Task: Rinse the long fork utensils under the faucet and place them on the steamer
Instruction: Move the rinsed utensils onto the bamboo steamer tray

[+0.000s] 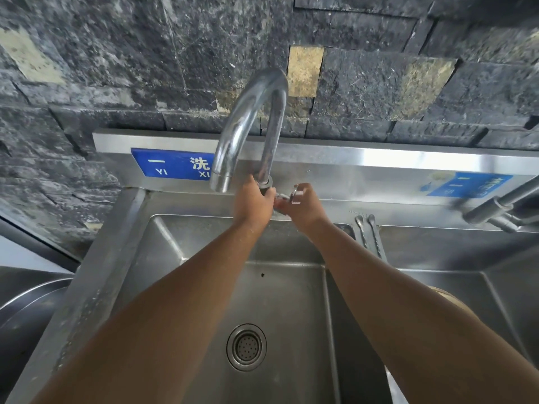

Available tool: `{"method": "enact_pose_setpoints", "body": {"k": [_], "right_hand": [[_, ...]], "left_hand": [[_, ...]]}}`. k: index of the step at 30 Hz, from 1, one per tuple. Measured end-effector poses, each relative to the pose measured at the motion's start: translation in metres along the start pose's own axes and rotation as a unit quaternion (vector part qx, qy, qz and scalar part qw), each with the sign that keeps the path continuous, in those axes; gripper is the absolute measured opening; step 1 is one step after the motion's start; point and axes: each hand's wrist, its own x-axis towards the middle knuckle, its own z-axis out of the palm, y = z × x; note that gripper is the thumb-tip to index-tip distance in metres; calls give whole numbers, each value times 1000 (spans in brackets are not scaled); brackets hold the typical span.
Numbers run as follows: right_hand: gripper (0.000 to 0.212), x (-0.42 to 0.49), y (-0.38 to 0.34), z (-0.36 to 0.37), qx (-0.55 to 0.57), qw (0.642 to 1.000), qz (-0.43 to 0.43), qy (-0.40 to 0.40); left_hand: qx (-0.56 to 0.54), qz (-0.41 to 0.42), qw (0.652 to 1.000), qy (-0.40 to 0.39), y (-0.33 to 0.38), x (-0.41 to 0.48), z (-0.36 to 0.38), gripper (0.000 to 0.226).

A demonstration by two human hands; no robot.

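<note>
Fork utensils (369,236), tines seemingly hidden.

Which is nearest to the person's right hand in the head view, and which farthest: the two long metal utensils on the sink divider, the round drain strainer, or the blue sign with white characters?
From the right hand:
1. Two long metal utensils, just to its right on the divider.
2. Blue sign with white characters, up-left on the backsplash.
3. Round drain strainer, far below in the basin.

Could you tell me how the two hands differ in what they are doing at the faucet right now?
The left hand wraps the base of the faucet, while the right hand is at the valve handle beside it. Both hands reach over the sink, and neither holds a utensil.
</note>
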Motion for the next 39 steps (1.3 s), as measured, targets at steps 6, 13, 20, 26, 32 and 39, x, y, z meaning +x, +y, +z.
{"method": "enact_pose_setpoints", "body": {"k": [6, 13, 20, 26, 32, 39], "right_hand": [[52, -34, 16, -45, -47, 999, 2, 13], [22, -83, 41, -130, -28, 999, 28, 20], [16, -110, 97, -203, -47, 995, 80, 23], [14, -110, 137, -223, -117, 989, 89, 12], [23, -91, 163, -212, -123, 990, 71, 4], [40, -73, 178, -198, -200, 979, 31, -1]], "left_hand": [[-38, -30, 999, 18, 5, -51, 14, 43], [6, -55, 997, -62, 24, -147, 52, 52], [53, -100, 985, -130, 23, -235, 127, 84], [56, -136, 982, -115, 27, -287, 188, 95], [112, -128, 982, -85, 20, -291, 219, 89], [209, -109, 972, -18, 16, -295, 229, 70]]}}
